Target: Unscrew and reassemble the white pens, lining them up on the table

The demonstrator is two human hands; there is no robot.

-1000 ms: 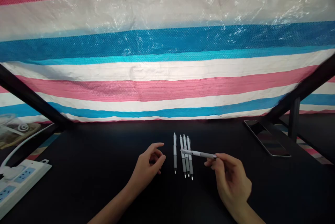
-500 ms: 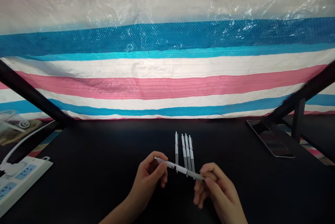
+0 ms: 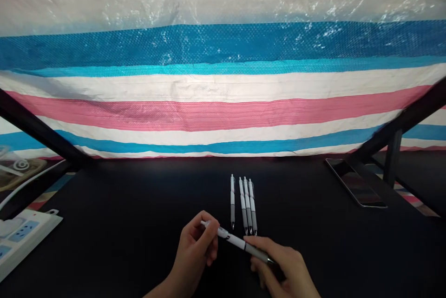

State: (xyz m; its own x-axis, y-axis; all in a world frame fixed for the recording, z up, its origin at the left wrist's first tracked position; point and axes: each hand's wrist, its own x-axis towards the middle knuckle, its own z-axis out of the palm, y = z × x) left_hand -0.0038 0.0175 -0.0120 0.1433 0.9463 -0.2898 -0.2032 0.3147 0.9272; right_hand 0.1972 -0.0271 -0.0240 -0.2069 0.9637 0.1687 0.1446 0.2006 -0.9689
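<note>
A white and grey pen (image 3: 234,238) is held between both hands just above the black table (image 3: 121,223). My left hand (image 3: 195,254) pinches its white upper end. My right hand (image 3: 282,270) grips its grey lower end, fingers curled round it. Beyond the hands, several more white and grey pens (image 3: 243,203) lie side by side on the table, tips pointing toward me.
A dark phone (image 3: 355,182) lies at the right by a black frame post (image 3: 392,158). A white power strip (image 3: 21,235) with a cable sits at the left edge. A striped pink, white and blue tarp (image 3: 223,79) hangs behind the table.
My right hand brought the pen down and toward me. My left hand, open a second ago, closed on its white end. Both hands have drawn nearer to me.
</note>
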